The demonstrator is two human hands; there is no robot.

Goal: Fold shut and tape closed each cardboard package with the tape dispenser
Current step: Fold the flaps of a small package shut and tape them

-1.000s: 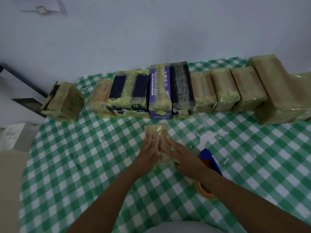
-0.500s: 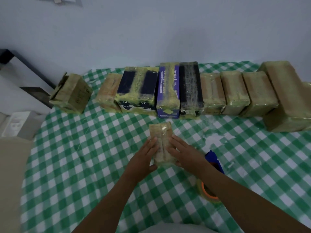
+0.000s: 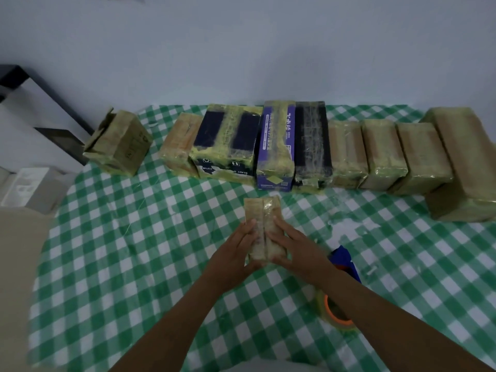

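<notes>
A small taped cardboard package (image 3: pixel 261 214) lies on the green checked tablecloth (image 3: pixel 134 251) in the middle. My left hand (image 3: pixel 233 253) lies flat against its left side, fingers straight. My right hand (image 3: pixel 298 249) presses on its top right, fingers straight, thumb at the near end. The blue tape dispenser (image 3: pixel 345 260) with its orange-cored roll (image 3: pixel 335 312) lies to the right, partly hidden under my right forearm.
A row of several taped boxes stands along the back of the table, from a purple box (image 3: pixel 276 146) to large brown ones (image 3: pixel 467 162) at the right. A part-open cardboard box (image 3: pixel 118 143) sits apart at the back left. White furniture (image 3: pixel 29 189) stands left of the table.
Both hands stay on the small package, sliding slightly along it toward me. The view has shifted a little; nothing else moved.
</notes>
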